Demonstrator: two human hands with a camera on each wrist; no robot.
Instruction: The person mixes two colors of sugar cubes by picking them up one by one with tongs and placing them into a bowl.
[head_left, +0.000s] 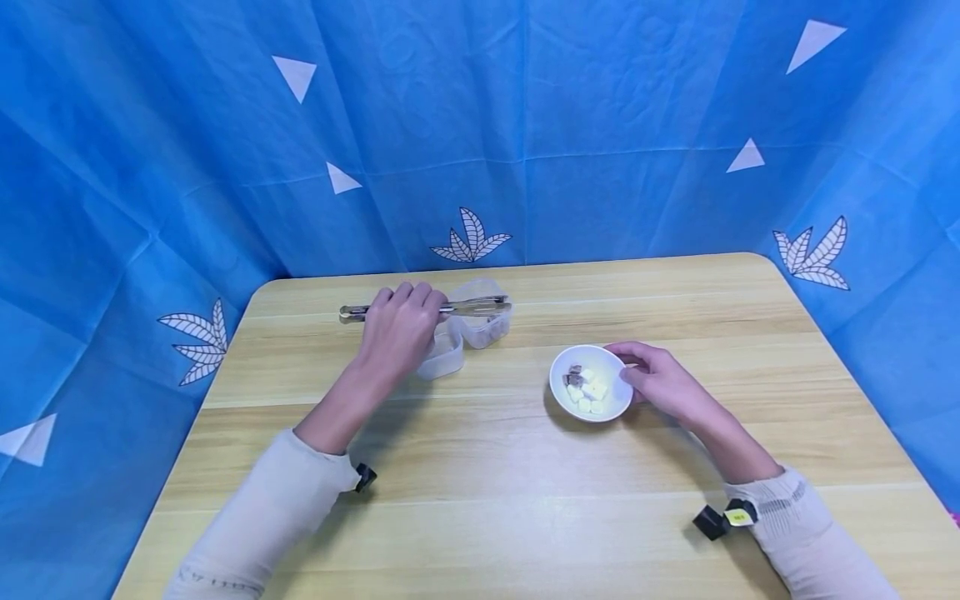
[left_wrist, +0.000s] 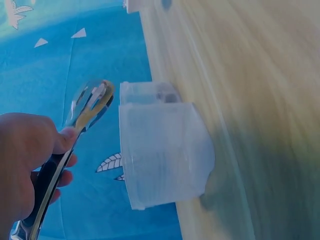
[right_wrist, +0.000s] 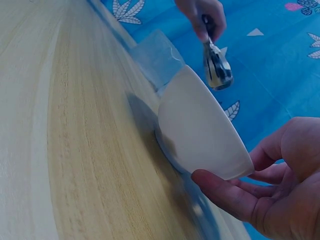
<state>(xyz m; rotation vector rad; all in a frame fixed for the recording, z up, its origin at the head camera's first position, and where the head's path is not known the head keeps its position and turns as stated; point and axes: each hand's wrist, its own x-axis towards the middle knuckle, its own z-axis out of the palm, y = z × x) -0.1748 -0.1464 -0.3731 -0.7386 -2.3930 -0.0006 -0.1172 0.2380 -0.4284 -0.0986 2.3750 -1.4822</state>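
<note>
My left hand grips a pair of metal tongs with dark handle sides. Their head extends to the right over the farther of two joined-looking translucent plastic boxes, which has some dark bits in it. The nearer plastic box lies below the hand; part of it is hidden. In the left wrist view, nothing clear shows between the tongs' tips. My right hand pinches the right rim of a white bowl. White chunks and a few brown pieces lie inside it.
Everything is on or over a light wooden table. A blue curtain with white leaf and triangle prints hangs behind and along both sides. Small black devices sit at both cuffs, the right one with a yellow label beside it.
</note>
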